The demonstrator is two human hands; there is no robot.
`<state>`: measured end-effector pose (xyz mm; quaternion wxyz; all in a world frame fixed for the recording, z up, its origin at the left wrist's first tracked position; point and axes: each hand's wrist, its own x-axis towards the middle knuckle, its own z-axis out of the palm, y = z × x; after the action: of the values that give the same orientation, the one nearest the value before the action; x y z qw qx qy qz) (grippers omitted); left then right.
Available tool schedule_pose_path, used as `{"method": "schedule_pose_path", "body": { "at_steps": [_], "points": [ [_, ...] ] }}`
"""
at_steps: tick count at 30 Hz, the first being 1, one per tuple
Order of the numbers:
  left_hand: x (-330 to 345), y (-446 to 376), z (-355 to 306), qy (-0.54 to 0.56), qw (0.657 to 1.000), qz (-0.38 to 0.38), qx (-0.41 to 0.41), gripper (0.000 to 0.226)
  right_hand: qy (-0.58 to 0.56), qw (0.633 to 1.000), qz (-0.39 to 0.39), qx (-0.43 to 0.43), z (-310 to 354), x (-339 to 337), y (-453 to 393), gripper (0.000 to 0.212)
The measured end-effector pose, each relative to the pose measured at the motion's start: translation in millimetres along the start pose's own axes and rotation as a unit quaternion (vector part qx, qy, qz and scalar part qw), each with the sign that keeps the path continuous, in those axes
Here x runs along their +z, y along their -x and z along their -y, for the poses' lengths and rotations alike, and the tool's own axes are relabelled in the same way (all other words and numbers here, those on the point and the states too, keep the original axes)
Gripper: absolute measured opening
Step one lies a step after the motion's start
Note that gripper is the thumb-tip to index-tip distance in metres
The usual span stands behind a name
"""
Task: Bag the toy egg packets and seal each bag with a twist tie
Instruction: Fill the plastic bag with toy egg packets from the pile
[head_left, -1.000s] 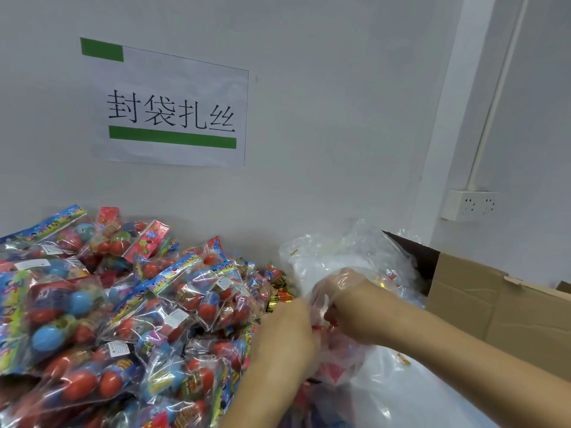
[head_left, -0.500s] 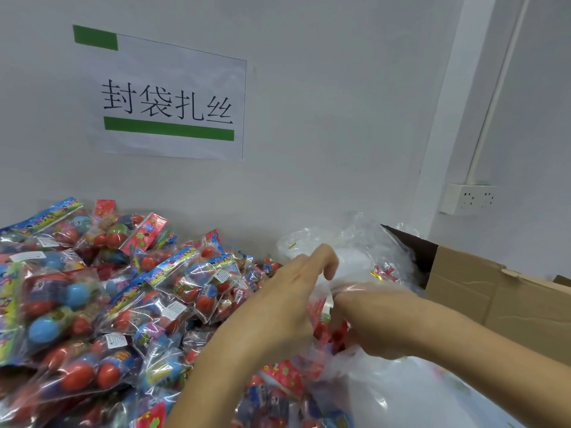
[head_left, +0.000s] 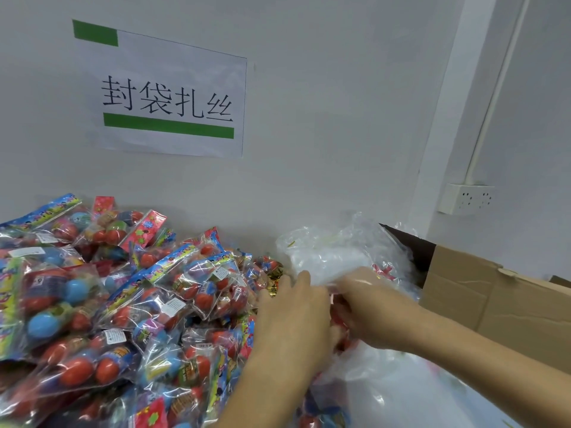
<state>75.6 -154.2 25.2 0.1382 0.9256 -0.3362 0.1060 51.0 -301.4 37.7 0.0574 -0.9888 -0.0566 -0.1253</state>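
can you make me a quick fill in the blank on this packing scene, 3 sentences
1. The bars printed on the wall sign are coloured ____.
2. The heap of toy egg packets lies to the ____ of both hands.
3. The left hand and right hand meet at the neck of a clear plastic bag, while the open box on the right is made of ____.

Missing words: green; left; cardboard

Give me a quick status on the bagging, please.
Both hands, left and right, gripping the clear bag's neck. Tie not visible. Egg packets piled left; nothing in the way.
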Motion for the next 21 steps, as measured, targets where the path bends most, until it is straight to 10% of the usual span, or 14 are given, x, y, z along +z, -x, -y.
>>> {"method": "schedule_pose_path", "body": {
  "at_steps": [3, 8, 21],
  "points": [
    [11, -4, -3, -0.046, 0.999, -0.02, -0.013, 0.048, -0.169, 0.981, -0.047, 0.087, 3, -5, -2, 0.037],
    [6, -1, -4, -0.003, 0.998, -0.06, -0.032, 0.007, -0.31, 0.936, -0.032, 0.164, 2, -2, -2, 0.034],
    [14, -3, 5, 0.048, 0.994, -0.087, -0.055, 0.019, 0.043, 0.992, 0.058, 0.103, -2, 20, 3, 0.037]
  ]
}}
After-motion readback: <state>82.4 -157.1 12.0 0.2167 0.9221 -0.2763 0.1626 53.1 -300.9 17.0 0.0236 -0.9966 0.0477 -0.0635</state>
